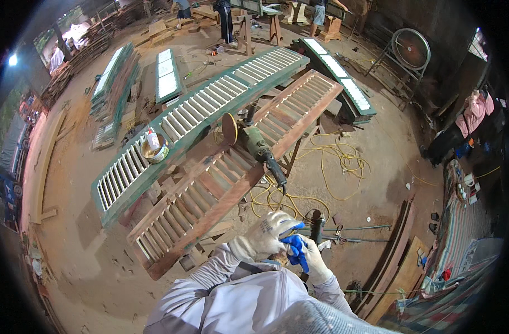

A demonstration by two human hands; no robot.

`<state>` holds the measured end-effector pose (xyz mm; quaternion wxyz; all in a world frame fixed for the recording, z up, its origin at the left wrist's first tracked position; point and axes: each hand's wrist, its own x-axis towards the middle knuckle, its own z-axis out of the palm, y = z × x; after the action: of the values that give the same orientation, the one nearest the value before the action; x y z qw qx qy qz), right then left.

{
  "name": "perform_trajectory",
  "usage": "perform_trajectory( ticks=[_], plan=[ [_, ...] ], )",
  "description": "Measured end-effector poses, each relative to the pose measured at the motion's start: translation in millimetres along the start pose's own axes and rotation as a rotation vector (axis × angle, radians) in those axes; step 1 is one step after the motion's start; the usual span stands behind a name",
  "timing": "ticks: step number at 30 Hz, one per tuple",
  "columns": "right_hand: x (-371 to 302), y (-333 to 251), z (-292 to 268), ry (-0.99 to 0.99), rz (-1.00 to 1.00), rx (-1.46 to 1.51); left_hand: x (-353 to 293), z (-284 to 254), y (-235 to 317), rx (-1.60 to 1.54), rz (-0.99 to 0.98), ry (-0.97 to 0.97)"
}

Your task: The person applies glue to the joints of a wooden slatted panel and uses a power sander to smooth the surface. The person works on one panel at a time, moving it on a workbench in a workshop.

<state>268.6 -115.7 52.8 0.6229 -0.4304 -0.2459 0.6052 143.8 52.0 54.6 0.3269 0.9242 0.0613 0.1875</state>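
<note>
My left hand (266, 234) wears a white work glove with blue at the fingertips and is raised in front of my chest. My right hand (315, 260), pale at the back, meets it from the right. Between them is bunched a crumpled blue-coated work glove (296, 249), pinched by both hands; whether the right hand is partly inside it I cannot tell. Beyond my hands, a green angle grinder (259, 146) with a round tan disc (230, 129) rests on a brown louvred shutter (210, 186).
A green louvred shutter (210, 100) lies behind the brown one, with an open can (155, 149) on it. Yellow cord (343, 158) loops over the floor to the right. Stacked panels (112, 94), a drum fan (410, 49) and several people stand farther off. Boards (385, 267) lie at right.
</note>
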Motion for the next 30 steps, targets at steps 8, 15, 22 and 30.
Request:
perform_trajectory(
  ticks=[8, 15, 22, 30],
  plan=[
    [21.0, 14.1, 33.8, -0.179, 0.038, -0.158, -32.2, -30.7, -33.0, -0.293, -0.033, -0.043],
    [35.5, 41.0, 56.0, -0.155, 0.174, -0.181, -51.1, -48.7, -50.7, -0.477, -0.099, -0.108],
    [40.9, 31.4, 56.4, -0.205, 0.356, -0.083, -58.1, -43.0, -60.2, -0.652, -0.153, -0.083],
    [33.6, 32.0, 71.5, -0.197, 0.231, -0.198, -65.7, -47.6, -59.2, -0.632, -0.199, -0.204]
  ],
)
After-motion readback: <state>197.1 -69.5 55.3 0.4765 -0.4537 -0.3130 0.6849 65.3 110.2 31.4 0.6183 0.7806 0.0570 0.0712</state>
